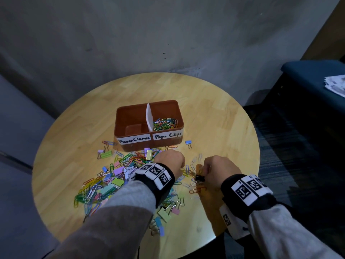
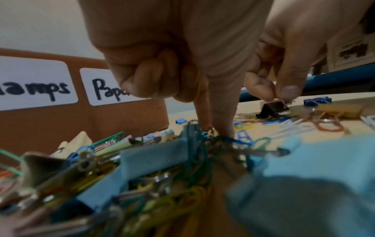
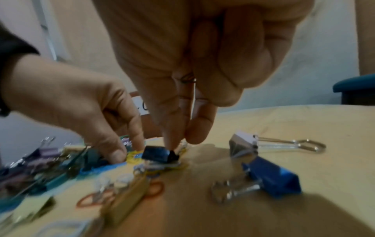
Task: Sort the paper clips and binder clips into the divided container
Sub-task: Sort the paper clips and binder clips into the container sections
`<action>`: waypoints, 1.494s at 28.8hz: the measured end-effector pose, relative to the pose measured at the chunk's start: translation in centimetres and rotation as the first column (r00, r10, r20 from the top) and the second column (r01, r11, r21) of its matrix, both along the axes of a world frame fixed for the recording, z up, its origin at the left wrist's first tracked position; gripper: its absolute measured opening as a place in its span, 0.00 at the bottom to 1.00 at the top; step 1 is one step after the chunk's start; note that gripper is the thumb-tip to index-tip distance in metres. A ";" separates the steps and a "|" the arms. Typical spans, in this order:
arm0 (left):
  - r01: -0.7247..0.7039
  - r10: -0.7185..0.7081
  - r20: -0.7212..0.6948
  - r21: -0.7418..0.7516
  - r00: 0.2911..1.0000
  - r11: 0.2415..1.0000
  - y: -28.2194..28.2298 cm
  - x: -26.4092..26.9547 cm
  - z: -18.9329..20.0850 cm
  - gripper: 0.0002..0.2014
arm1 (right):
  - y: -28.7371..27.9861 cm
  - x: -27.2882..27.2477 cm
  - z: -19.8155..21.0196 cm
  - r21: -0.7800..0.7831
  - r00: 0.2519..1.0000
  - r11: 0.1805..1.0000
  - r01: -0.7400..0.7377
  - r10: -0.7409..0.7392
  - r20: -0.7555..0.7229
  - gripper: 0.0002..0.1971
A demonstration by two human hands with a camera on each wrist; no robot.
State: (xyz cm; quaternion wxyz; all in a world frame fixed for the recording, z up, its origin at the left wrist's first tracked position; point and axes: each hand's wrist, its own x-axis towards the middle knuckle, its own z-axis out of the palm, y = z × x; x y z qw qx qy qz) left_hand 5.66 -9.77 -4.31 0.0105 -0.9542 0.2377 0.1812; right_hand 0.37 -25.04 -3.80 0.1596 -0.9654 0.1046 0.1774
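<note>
A brown divided container point(image 1: 130, 109) stands mid-table, labelled "Paper Clamps" on the left and "Paper Clips" on the right. Coloured paper clips point(image 1: 165, 123) fill the right compartment; I see nothing in the left one. A mixed pile of paper clips and pastel binder clips point(image 1: 112, 176) spreads in front of it. My left hand point(image 1: 182, 166) reaches into the pile, thumb and index finger point(image 2: 202, 112) pinching paper clips point(image 2: 211, 132), the other fingers curled. My right hand point(image 3: 178, 142) pinches a black binder clip point(image 3: 160, 154) lying on the table point(image 1: 199, 178).
A blue binder clip point(image 3: 274, 178) and a white one point(image 3: 243, 144) lie just right of my right hand. Another blue one point(image 1: 188, 142) sits by the container's front right corner. A blue seat point(image 1: 308, 71) with papers point(image 1: 336, 85) stands right of the round table point(image 1: 224, 113).
</note>
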 end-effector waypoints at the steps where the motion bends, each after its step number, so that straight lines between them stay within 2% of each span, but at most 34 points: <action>1: 0.012 -0.012 0.001 0.017 1.000 1.000 -0.1 0.0 0.0 0.10 | -0.2 0.1 0.1 0.012 1.000 1.000 0.019 -0.019 0.021 0.10; 4: 0.063 -0.064 0.031 0.049 0.997 0.997 -0.3 0.1 0.1 0.09 | -0.7 1.2 0.3 0.023 0.998 0.999 0.026 -0.027 0.061 0.13; 11: 0.062 -0.062 -0.010 0.000 0.998 0.998 0.4 0.7 0.4 0.08 | -0.8 4.2 0.4 -0.055 0.982 0.983 -0.173 0.177 0.065 0.18; 17: 0.123 -0.123 0.044 0.001 0.991 0.992 0.8 0.5 0.1 0.08 | -0.7 4.4 -0.6 -0.074 0.980 0.979 -0.192 0.195 0.035 0.10; 20: 0.113 -0.113 0.047 -0.005 0.992 0.994 0.8 0.3 -0.2 0.08 | -0.6 4.4 -0.6 -0.093 0.981 0.977 -0.191 0.194 0.023 0.09; 23: 0.121 -0.123 0.055 0.048 0.991 0.992 0.4 0.2 -0.1 0.08 | -0.5 4.3 -0.6 -0.091 0.979 0.976 -0.198 0.201 0.019 0.07; 26: 0.136 -0.138 0.052 0.053 0.989 0.989 0.4 0.0 0.0 0.08 | -0.8 3.9 -0.3 0.066 0.994 0.994 -0.088 0.084 0.069 0.07; 27: 0.100 -0.100 0.032 0.001 0.994 0.995 0.6 0.1 0.0 0.07 | -1.0 3.8 -0.3 0.161 0.997 0.987 -0.024 0.012 0.076 0.09; 29: -0.070 0.062 -0.049 -0.186 0.997 0.980 1.6 0.4 -0.2 0.05 | -1.5 3.6 -0.3 0.339 0.991 0.936 0.100 -0.126 0.055 0.12; 30: -0.184 0.160 -0.104 -0.296 0.982 0.937 2.2 0.5 -0.4 0.07 | -1.7 3.5 -0.4 0.411 0.983 0.899 0.150 -0.180 0.035 0.13; 32: -0.414 0.324 -0.259 -0.499 0.910 0.762 2.9 0.5 -0.4 0.12 | -1.7 3.4 -0.6 0.531 0.960 0.808 0.257 -0.275 -0.048 0.15; 34: -0.636 0.399 -0.496 -0.605 0.772 0.479 3.1 0.5 0.0 0.14 | -1.3 3.4 -0.7 0.593 0.938 0.730 0.339 -0.312 -0.153 0.14; 35: -0.726 0.389 -0.613 -0.602 0.687 0.332 3.1 0.5 0.3 0.15 | -1.0 3.5 -0.6 0.601 0.934 0.717 0.353 -0.305 -0.184 0.14; 36: -0.792 0.355 -0.709 -0.574 0.609 0.210 3.1 0.4 0.7 0.15 | -0.7 3.5 -0.4 0.598 0.938 0.723 0.347 -0.286 -0.198 0.14; 37: -0.829 0.309 -0.773 -0.546 0.554 0.123 3.2 0.3 0.9 0.16 | -0.3 3.6 -0.4 0.582 0.946 0.746 0.325 -0.264 -0.190 0.13; 41: -0.868 0.101 -0.871 -0.489 0.481 -0.082 3.7 -0.1 1.2 0.16 | 1.2 3.3 0.3 0.453 0.990 0.882 0.126 -0.141 -0.001 0.07; 43: -0.887 0.013 -0.899 -0.434 0.438 -0.154 3.8 -0.5 1.5 0.15 | 2.0 3.2 0.7 0.309 0.998 0.951 0.030 -0.044 0.039 0.05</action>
